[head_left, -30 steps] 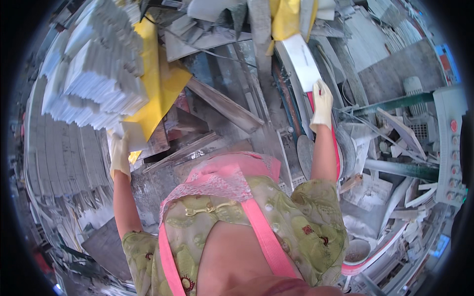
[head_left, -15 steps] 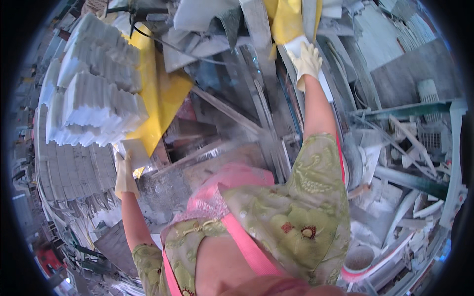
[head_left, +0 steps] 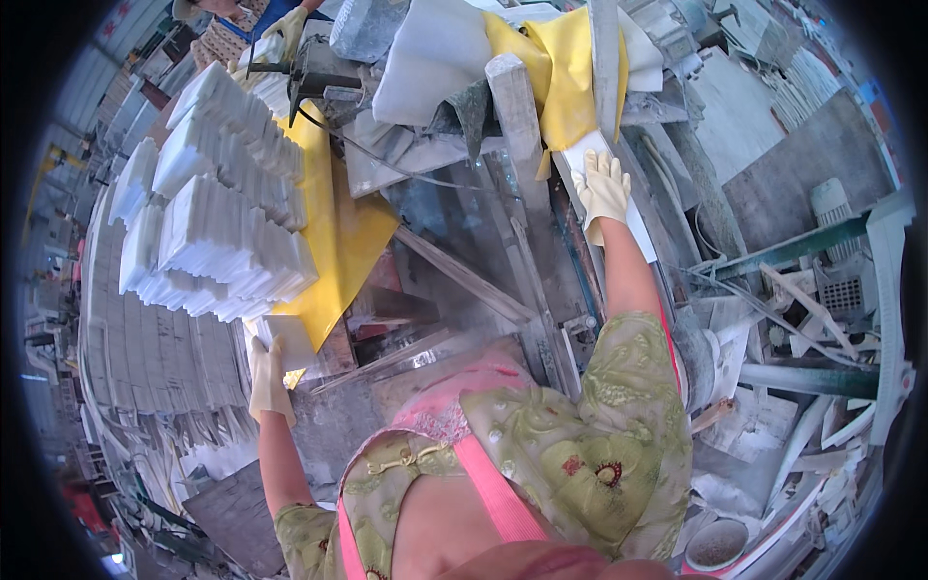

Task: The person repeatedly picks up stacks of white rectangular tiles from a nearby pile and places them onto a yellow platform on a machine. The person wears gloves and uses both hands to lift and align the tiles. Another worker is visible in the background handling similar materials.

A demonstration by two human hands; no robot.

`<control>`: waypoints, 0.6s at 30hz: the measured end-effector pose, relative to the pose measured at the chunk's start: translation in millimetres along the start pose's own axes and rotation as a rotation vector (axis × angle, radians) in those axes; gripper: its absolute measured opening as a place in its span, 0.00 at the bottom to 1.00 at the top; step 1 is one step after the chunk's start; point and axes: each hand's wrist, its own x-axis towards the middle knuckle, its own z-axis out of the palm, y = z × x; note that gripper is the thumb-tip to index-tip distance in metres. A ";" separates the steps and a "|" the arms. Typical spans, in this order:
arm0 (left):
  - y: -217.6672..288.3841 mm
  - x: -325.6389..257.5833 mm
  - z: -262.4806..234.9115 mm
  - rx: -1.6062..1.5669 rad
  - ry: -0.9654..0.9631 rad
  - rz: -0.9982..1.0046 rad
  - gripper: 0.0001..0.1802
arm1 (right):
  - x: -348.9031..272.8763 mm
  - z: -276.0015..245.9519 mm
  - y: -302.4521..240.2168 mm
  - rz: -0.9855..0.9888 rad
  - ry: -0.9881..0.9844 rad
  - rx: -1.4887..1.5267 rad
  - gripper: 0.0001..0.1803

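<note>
My left hand (head_left: 268,375), in a cream rubber glove, grips the near edge of a white stone tile (head_left: 288,337). That tile stands at the near end of the yellow sheet (head_left: 338,256), just below stacked white tiles (head_left: 227,232). My right hand (head_left: 603,190), gloved alike, lies flat with fingers apart on a long white slab (head_left: 639,215). The slab rests in a narrow channel between grey bars, its far end meeting a hanging yellow cloth (head_left: 565,82).
Another person's gloved hand (head_left: 288,29) is at the far left, beyond the tile stacks. A thin black cable (head_left: 387,172) crosses the middle. Wooden battens (head_left: 464,274) lie between my arms. Stone scraps and a round bucket (head_left: 716,544) are at right.
The whole view has shifted, so the scene sits lower and further right. Another person has come into sight at the far left. My right hand looks slightly further from the yellow cloth.
</note>
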 end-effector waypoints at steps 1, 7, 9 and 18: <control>-6.8 4.9 0.8 0.021 -0.035 -0.072 0.39 | -7.1 -2.6 1.5 0.004 -0.025 -0.010 0.36; -9.3 -1.8 -1.6 -0.060 -0.019 0.045 0.36 | -60.4 -1.6 30.3 -0.053 -0.035 0.054 0.34; -5.7 -2.4 -1.0 -0.067 -0.060 0.019 0.35 | -70.9 -1.9 45.0 -0.093 -0.069 0.077 0.34; 4.9 -7.5 5.1 -0.195 -0.007 0.038 0.37 | -199.1 -102.7 131.6 -0.289 -0.216 0.112 0.48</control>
